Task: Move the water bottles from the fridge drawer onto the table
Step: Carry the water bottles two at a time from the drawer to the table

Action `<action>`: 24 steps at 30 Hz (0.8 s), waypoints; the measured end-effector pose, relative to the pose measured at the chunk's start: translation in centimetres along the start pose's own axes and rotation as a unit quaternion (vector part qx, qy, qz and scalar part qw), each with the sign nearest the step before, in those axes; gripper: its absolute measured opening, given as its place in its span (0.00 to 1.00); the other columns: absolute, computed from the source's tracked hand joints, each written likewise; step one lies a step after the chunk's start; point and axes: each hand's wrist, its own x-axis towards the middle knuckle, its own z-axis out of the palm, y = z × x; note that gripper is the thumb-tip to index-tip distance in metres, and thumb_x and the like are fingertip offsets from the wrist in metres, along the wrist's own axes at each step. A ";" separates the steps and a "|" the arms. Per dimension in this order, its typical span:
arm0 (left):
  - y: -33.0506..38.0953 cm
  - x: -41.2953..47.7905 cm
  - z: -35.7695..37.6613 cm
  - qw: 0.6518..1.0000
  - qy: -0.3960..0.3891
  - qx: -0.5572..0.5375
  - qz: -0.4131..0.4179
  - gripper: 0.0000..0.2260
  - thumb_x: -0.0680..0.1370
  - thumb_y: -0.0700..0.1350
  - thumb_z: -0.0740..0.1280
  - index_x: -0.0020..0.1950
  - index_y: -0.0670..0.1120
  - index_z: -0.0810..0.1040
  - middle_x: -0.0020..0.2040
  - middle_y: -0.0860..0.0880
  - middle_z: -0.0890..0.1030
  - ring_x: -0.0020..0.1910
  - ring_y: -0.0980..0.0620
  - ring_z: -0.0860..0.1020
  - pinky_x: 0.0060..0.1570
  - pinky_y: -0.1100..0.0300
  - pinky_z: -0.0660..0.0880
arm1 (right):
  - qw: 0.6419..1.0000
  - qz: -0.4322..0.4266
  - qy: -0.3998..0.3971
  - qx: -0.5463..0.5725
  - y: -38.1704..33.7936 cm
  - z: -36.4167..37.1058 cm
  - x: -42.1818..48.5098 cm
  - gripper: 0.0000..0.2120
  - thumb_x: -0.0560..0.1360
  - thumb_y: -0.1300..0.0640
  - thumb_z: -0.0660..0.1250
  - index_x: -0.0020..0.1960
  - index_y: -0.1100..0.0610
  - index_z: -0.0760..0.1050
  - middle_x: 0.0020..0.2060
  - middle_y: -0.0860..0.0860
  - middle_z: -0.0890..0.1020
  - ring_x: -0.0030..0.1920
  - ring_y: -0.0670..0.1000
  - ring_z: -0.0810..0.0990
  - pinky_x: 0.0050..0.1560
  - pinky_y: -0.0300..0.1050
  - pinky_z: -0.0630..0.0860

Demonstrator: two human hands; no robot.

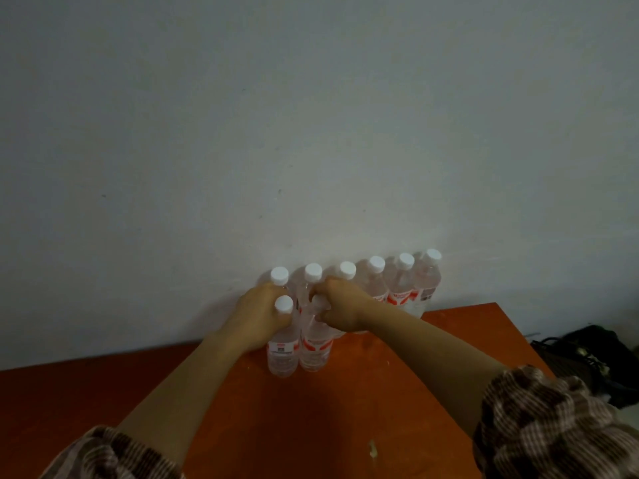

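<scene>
Tabletop (311, 426): runs up to the wall (311, 133) behind it.
Back row of bottles (401, 288): six upright, side by side on the tabletop, against the wall.
Front pair of bottles (299, 354): two upright, touching each other, just before the left end of the back row.
Left hand (259, 316): around the neck of the front left bottle.
Right hand (340, 305): around the neck of the front right bottle.
Bag (587, 357): right of the tabletop, beyond its edge, lower down.
</scene>
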 end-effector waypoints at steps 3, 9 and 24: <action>0.2 -0.4 0.1 1.000 0.019 -0.003 -0.006 0.06 0.76 0.41 0.66 0.48 0.41 0.81 0.45 0.46 0.82 0.43 0.48 0.79 0.43 0.51 0.76 | 1.000 0.008 -0.003 0.021 0.2 0.1 -0.1 0.15 0.73 0.59 0.70 0.59 0.55 0.75 0.58 0.54 0.78 0.58 0.55 0.76 0.57 0.48 0.74; 0.1 -1.2 1.0 0.997 0.070 0.010 -0.014 0.07 0.76 0.42 0.65 0.39 0.43 0.77 0.39 0.47 0.79 0.39 0.49 0.77 0.34 0.59 0.67 | 1.000 0.009 -0.001 0.006 0.0 0.3 -0.7 0.16 0.75 0.60 0.67 0.61 0.55 0.73 0.60 0.55 0.77 0.59 0.56 0.75 0.57 0.49 0.73; -0.9 -1.2 1.7 0.994 0.099 -0.028 -0.025 0.07 0.77 0.43 0.66 0.50 0.44 0.82 0.47 0.45 0.80 0.45 0.48 0.77 0.42 0.58 0.71 | 0.997 0.049 0.050 0.033 -0.8 1.4 -1.0 0.16 0.75 0.60 0.67 0.62 0.56 0.72 0.57 0.55 0.78 0.57 0.55 0.77 0.55 0.46 0.73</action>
